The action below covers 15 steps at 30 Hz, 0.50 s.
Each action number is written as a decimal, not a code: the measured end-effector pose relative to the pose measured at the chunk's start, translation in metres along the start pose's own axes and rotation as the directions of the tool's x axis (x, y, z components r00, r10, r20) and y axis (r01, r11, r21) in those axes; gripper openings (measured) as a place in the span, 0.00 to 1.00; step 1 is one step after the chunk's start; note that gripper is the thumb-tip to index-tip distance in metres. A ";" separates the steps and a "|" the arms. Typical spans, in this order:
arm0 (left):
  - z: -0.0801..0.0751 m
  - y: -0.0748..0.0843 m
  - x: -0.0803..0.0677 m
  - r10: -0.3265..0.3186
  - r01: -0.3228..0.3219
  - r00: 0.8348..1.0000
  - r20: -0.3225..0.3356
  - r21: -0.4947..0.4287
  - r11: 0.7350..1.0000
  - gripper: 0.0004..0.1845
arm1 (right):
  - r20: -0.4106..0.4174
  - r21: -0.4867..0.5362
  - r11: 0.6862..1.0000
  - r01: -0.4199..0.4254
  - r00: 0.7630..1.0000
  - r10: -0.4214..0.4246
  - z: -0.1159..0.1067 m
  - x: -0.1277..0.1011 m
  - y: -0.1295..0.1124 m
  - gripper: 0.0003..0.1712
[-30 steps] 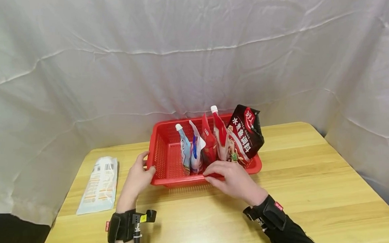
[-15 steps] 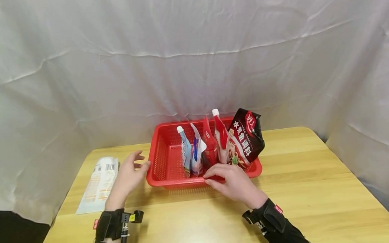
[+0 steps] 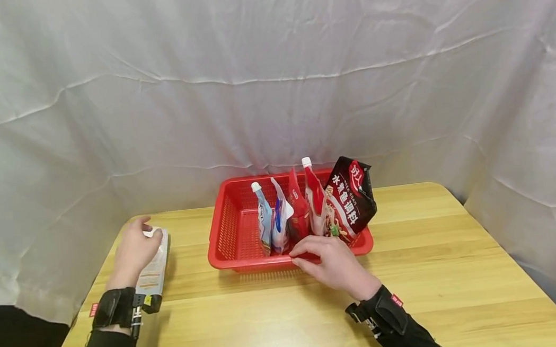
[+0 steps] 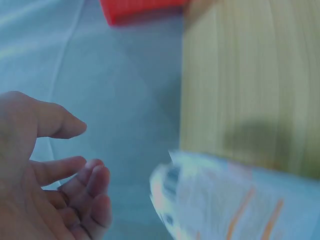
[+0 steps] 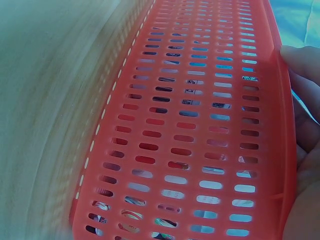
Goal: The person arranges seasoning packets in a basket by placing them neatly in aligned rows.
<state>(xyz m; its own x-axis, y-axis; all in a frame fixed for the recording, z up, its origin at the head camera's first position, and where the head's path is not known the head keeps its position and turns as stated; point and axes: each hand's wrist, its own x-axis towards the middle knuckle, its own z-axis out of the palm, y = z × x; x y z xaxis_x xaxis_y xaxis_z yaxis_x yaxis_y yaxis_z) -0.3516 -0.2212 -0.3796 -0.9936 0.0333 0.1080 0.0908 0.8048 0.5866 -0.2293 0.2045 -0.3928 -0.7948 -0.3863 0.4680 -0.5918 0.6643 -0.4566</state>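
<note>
Spanning the wooden bench (image 3: 432, 270), the red slotted plastic basket (image 3: 229, 235) sits in the right hand (image 3: 333, 263)'s pinch, while the flat white-and-orange packet (image 3: 155, 268), long axis twelve-to-six, lies under the left hand (image 3: 132, 254)'s loosely spread fingers (image 4: 85, 187).

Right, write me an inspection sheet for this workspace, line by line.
Surface: wooden table, light grain, bare on the right side.
Job's things: red basket holds five pouches standing upright, the dark pouch at the right end; white flat packet lies on the table, left of the basket.
Clutter: nothing seen.
Grips: left hand over the far end of the white flat packet, fingers loosely bent, contact cannot be told; right hand grips the basket's near rim.
Cables: nothing seen; black wrist straps only.
Surroundings: white creased cloth hangs behind and beside the table.
</note>
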 end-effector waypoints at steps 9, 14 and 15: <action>-0.017 -0.033 0.007 -0.195 0.161 0.953 0.231 0.155 0.975 0.44 | 0.008 0.007 1.000 -0.005 1.000 0.005 0.000 -0.001 -0.001 0.09; -0.015 -0.042 0.004 -0.258 0.216 0.921 0.294 0.168 0.962 0.44 | -0.003 -0.002 1.000 0.015 1.000 -0.015 0.001 0.000 0.000 0.09; -0.014 -0.044 0.004 -0.272 0.234 0.916 0.295 0.158 0.959 0.43 | -0.006 -0.003 1.000 0.017 1.000 -0.017 0.001 0.000 0.000 0.09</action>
<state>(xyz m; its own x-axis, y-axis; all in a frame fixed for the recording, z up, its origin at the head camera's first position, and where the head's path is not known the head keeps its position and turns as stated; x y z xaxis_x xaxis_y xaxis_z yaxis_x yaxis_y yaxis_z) -0.3583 -0.2643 -0.3938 -0.9548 -0.0136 -0.2971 -0.1559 0.8736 0.4609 -0.2294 0.2039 -0.3939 -0.7836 -0.3940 0.4804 -0.6051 0.6594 -0.4462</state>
